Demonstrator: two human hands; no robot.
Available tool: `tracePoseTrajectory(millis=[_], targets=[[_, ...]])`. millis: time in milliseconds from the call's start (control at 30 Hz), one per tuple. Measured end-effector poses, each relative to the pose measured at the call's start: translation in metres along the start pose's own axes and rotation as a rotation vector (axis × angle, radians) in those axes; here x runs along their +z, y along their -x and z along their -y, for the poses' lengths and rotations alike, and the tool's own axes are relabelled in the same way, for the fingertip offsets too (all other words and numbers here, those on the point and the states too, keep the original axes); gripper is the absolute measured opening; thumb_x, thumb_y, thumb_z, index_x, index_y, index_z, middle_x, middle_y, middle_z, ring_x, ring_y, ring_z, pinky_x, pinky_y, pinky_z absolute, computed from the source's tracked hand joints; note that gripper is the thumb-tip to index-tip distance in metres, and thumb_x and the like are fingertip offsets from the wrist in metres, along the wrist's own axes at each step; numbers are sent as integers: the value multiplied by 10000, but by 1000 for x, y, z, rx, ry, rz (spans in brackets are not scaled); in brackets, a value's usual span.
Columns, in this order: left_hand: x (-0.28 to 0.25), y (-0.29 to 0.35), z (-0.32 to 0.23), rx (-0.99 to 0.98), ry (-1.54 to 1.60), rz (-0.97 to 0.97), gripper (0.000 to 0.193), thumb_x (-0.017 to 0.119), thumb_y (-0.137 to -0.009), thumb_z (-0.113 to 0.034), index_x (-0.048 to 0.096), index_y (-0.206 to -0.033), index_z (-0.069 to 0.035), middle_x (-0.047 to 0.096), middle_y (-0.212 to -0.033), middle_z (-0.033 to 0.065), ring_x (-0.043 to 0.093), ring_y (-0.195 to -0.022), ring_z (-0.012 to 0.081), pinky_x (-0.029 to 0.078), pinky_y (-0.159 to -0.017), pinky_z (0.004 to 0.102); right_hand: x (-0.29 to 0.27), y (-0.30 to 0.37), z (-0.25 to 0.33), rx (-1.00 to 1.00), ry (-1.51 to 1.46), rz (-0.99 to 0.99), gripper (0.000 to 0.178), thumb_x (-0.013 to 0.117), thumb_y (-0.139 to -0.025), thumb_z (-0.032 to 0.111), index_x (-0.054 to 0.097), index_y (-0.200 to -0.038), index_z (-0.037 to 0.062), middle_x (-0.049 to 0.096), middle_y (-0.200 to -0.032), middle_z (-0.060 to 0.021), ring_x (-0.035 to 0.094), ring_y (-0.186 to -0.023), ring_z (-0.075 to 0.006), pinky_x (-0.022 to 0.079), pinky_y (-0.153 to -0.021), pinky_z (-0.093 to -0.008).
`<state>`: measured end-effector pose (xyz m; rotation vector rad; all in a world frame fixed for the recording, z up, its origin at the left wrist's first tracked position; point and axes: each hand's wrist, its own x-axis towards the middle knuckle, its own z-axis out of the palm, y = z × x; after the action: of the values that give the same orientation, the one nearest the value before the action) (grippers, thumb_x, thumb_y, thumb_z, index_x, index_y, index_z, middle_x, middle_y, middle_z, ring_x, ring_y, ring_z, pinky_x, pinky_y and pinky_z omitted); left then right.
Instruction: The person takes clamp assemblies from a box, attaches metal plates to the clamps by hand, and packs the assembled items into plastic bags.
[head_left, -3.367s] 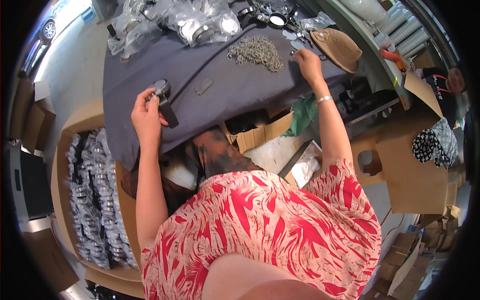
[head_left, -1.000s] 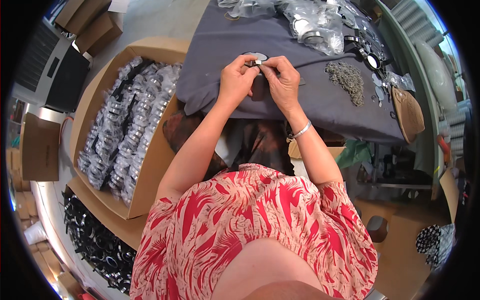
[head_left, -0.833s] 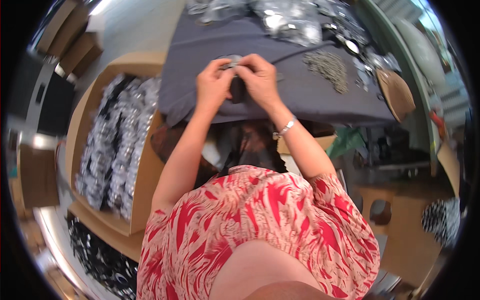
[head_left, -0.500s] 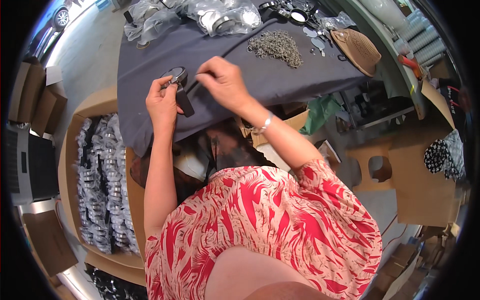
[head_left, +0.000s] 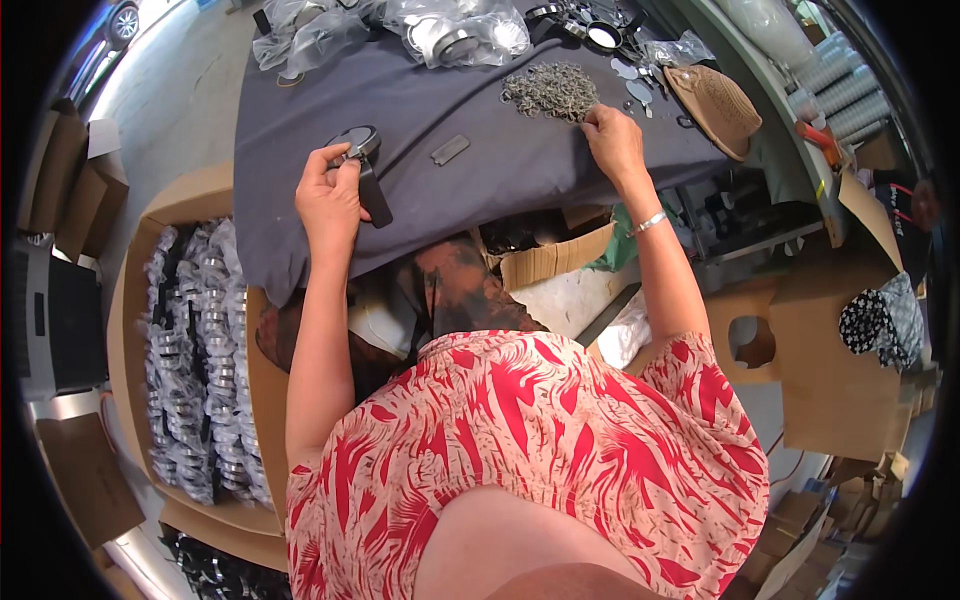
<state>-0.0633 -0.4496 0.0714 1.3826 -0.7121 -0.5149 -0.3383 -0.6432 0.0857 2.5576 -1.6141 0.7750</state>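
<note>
My left hand [head_left: 330,200] grips a black device [head_left: 375,197] with a round, grey-faced head and a straight handle, held over the dark cloth [head_left: 310,100]. On the cloth to its right lies a small dark rectangular piece [head_left: 450,150], apart from both hands. My right hand [head_left: 616,145] has its fingertips pinched together at the right edge of a heap of small metal links or clips [head_left: 545,85]. What sits between those fingertips, if anything, is too small to make out.
Clear-bagged round parts [head_left: 455,40] lie at the table's far side. Beyond the heap are loose black parts [head_left: 600,38] and a brown woven hat [head_left: 712,105]. A carton [head_left: 262,400] of bagged pieces stands at my left; another carton [head_left: 555,262] sits under the table edge.
My right hand has moved right, from beside the device to the metal heap. The small rectangular piece now shows on the cloth. My left hand still holds the device in nearly the same place.
</note>
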Motion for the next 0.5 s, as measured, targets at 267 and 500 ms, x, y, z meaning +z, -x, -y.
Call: tracePoseTrajectory(millis=[267,500], targets=[[1,-1,-1,8,-15,-11,130,530,-825,-57,571,-944,-24,470,-547,-11,412,-406,45,352,-321,207,4,-9,-8,-129,-291,-50,106,618,-717,116,596,-775,30,612,-750,-142,597,-722,-296,462,-640,-361],[-1,0,1,18,-36,-15,134,519,-828,-54,571,-949,-30,468,-550,-10,401,-401,44,348,-319,209,-14,-20,-72,242,-469,-197,63,599,-770,57,616,-779,-3,591,-612,-32,547,-499,-79,439,-446,-228]])
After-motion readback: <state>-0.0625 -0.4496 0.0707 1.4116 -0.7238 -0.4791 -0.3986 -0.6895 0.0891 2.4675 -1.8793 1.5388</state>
